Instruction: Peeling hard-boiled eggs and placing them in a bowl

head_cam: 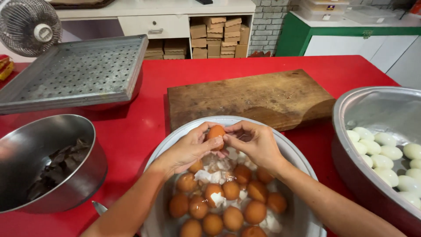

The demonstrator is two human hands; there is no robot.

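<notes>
Together, your left hand (188,149) and right hand (256,142) pinch one brown egg (215,132), its shell smooth and matte, above the round metal basin (175,136) on the red tabletop (131,131). About fifteen more brown eggs (232,206) sit below in water among white shell fragments (217,175). Roughly a dozen peeled white eggs (386,153) fill a second metal bowl (351,105); a worn wooden board (250,96) lies behind.

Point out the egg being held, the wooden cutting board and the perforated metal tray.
held brown egg (215,131), head view, on its bare upper shell between both hands
wooden cutting board (250,97), head view, on the middle of its top face
perforated metal tray (79,72), head view, on its holed surface
</notes>
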